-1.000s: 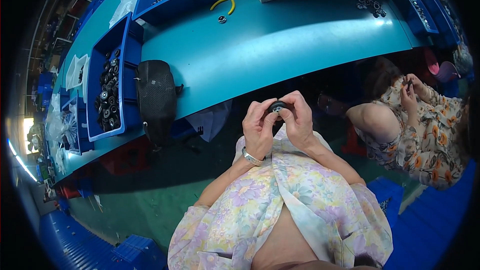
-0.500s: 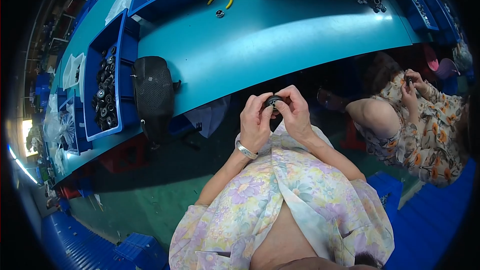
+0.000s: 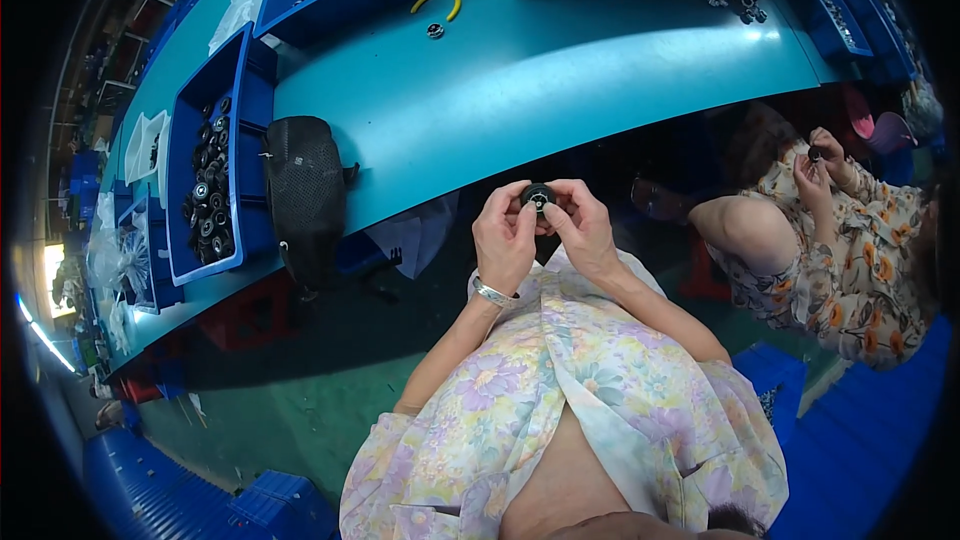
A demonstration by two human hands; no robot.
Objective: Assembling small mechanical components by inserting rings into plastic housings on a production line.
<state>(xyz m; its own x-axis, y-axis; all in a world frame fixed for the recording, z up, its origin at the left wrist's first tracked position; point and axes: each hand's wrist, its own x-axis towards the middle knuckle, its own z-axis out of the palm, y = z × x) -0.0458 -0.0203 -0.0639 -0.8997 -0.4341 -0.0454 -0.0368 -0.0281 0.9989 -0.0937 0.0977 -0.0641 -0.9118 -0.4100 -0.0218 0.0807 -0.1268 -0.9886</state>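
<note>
Pinching a small black wheel (image 3: 538, 189) between left hand (image 3: 507, 242) and right hand (image 3: 586, 237), thumbs at its face, off the table (image 3: 450, 120) and short of its near edge — apparently fitting or checking the wheel's middle. Seemingly calls next for a steady hold — and even thumb pressure.

I can make out yellow-handled pliers (image 3: 457, 6) lying with handles splayed on the teal counter (image 3: 480, 90). Farther left I see a crumpled whitish plastic bag (image 3: 238, 15) and a white tray (image 3: 140, 157). A black mesh piece (image 3: 305, 175), bag or chair back, I can't tell which, overlaps the near edge. Off to my right a seated co-worker (image 3: 850, 260) wears orange-flowered clothing, near a pink container (image 3: 890, 133).
</note>
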